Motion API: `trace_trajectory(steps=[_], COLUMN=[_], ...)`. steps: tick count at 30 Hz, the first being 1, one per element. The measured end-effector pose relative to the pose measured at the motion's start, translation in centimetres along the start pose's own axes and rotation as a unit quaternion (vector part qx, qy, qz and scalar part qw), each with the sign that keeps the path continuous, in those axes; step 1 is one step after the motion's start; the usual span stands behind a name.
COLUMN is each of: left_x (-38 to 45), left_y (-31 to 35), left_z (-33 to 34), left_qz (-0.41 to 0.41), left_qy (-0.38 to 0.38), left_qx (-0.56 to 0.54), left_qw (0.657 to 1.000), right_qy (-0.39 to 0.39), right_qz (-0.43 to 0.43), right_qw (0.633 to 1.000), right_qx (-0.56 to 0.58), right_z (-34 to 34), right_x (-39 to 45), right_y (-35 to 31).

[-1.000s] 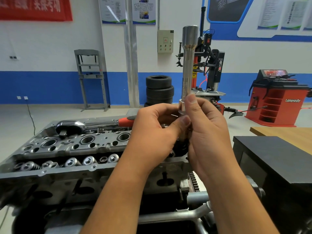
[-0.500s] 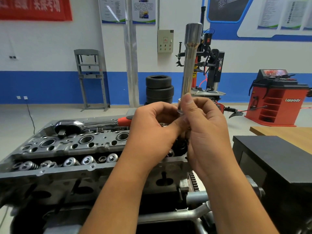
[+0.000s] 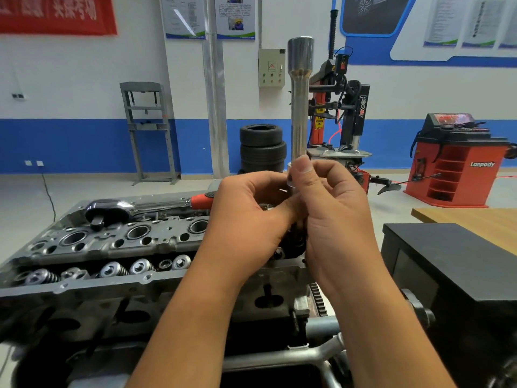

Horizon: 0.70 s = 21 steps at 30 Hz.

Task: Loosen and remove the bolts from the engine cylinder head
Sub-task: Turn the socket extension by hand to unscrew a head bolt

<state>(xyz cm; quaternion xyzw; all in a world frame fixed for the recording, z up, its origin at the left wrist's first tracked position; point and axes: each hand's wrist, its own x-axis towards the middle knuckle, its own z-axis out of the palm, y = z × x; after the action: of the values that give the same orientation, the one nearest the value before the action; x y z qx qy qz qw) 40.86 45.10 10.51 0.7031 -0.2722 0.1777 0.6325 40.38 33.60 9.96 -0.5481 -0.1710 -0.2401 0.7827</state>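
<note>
I hold the long socket extension (image 3: pixel 300 102) upright above the right end of the cylinder head (image 3: pixel 117 247), its long axis vertical and its wider, rounded end pointing up. It is smooth polished steel, a slim round shaft. My right hand (image 3: pixel 335 217) pinches its lower collar between thumb and fingers; my left hand (image 3: pixel 249 217) curls its fingers around the hidden base (what they grip, I cannot tell). The chrome ratchet (image 3: pixel 140 207), red-handled, lies along the head's far edge.

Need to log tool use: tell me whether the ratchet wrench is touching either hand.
Apart. The head view shows the ratchet wrench lying on the cylinder head, with no fingers on it. Both the left hand and right hand are around the upright extension bar.
</note>
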Motion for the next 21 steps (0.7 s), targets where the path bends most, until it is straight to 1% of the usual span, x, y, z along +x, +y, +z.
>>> trace_trajectory(steps=[2, 4, 8, 11, 13, 17, 21], left_x=[-0.05, 0.01, 0.06, 0.03, -0.01, -0.04, 0.17], left_y=[0.08, 0.03, -0.09, -0.23, -0.10, 0.24, -0.01], left_z=[0.01, 0.05, 0.00, -0.07, 0.00, 0.14, 0.15], left_qz=[-0.008, -0.019, -0.015, -0.007, -0.001, -0.019, -0.012], left_qy=[-0.028, -0.037, -0.013, -0.004, -0.002, -0.014, 0.005], left_qx=[-0.020, -0.021, -0.006, 0.009, 0.001, -0.030, 0.016], left_qw=[0.999, 0.999, 1.000, 1.000, 1.000, 0.999, 1.000], right_qy=[-0.003, 0.006, 0.011, 0.002, -0.008, -0.002, 0.006], right_qz=[0.004, 0.007, 0.015, 0.002, -0.006, 0.014, 0.010], right_qw=[1.000, 1.000, 0.999, 1.000, 1.000, 1.000, 1.000], right_qx=[0.008, 0.016, 0.037, 0.009, 0.002, 0.013, 0.022], right_z=[0.00, -0.01, 0.10, 0.04, 0.02, 0.04, -0.01], right_x=[-0.02, 0.05, 0.16, 0.02, -0.09, -0.04, 0.06], right_y=[0.03, 0.03, -0.09, 0.03, 0.00, -0.12, -0.13])
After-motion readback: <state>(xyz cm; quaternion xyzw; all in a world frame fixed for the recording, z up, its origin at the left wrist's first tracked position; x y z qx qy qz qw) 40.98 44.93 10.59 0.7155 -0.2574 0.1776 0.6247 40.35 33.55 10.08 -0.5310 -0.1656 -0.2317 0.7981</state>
